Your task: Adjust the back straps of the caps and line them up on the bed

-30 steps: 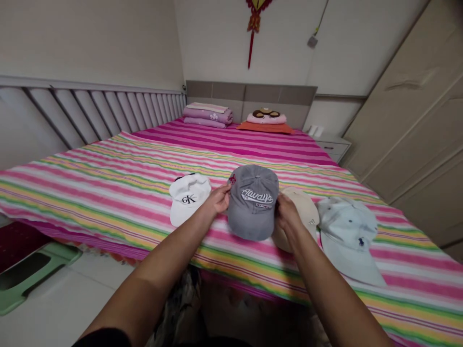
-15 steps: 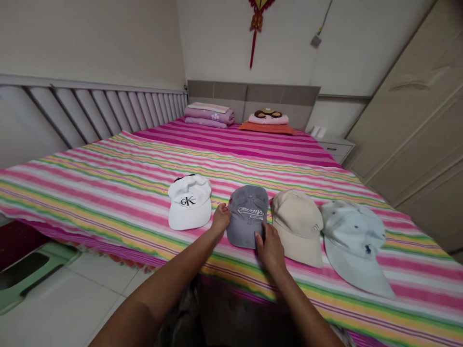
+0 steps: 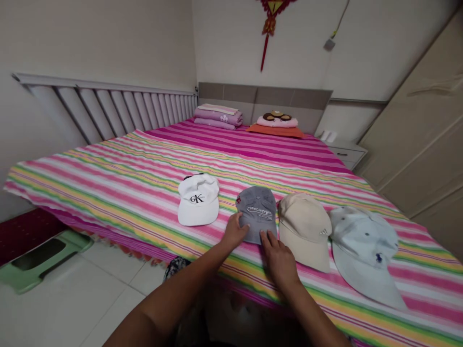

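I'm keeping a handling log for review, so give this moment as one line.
left hand: touching grey cap | right hand: touching same cap | beside: white cap, beige cap, pale blue cap

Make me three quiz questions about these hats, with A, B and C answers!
1. Which cap lies between the white cap and the beige cap?
A. grey cap
B. red cap
C. black cap

2. How many caps lie on the striped bedspread?
A. two
B. three
C. four

3. What are the hands doing?
A. touching the grey cap
B. holding the white cap
C. lifting the beige cap

1: A, it sits next to both in the row.
2: C, the white, grey and beige caps plus the pale blue cap.
3: A, the left hand and right hand both rest on it.
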Demonstrator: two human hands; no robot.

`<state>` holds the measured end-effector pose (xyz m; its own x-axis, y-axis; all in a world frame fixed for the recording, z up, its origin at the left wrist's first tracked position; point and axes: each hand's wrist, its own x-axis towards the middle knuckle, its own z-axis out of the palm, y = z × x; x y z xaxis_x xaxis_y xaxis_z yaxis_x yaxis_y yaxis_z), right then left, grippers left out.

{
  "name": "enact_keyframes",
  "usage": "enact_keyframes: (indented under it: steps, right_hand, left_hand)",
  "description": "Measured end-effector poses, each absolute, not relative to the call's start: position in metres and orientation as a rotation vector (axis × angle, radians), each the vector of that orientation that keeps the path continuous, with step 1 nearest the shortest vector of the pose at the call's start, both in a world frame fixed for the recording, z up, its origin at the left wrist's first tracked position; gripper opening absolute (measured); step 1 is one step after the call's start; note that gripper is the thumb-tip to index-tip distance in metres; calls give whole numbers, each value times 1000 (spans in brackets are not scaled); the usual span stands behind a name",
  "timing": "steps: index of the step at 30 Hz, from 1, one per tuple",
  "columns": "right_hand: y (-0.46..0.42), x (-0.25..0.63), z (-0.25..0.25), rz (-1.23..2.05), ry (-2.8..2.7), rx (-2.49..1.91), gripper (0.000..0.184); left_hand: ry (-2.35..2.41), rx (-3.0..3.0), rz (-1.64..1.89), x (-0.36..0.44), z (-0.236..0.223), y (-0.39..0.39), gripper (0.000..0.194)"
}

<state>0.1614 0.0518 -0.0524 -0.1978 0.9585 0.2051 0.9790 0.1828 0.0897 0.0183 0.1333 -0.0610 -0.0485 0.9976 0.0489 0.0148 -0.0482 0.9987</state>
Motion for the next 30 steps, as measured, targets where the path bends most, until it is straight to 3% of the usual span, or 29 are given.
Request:
enact_keyframes:
  steps: [6, 12, 23, 30]
  right_hand:
    - [44, 161, -67, -461, -2293, -1816, 47]
    - [21, 161, -90, -533, -2163, -1392, 29]
    - [-8, 137, -122, -317, -2154, -1087, 25]
    - [-11, 137, -117, -240, -2122, -1072, 23]
  left_hand:
    - [1170, 1068, 1307, 6, -60, 127, 34]
    - [1146, 627, 1306, -55, -60, 104, 21]
    - [1159, 15, 1477, -111, -54, 110, 5]
    - [936, 2, 1626, -125, -10, 133, 11]
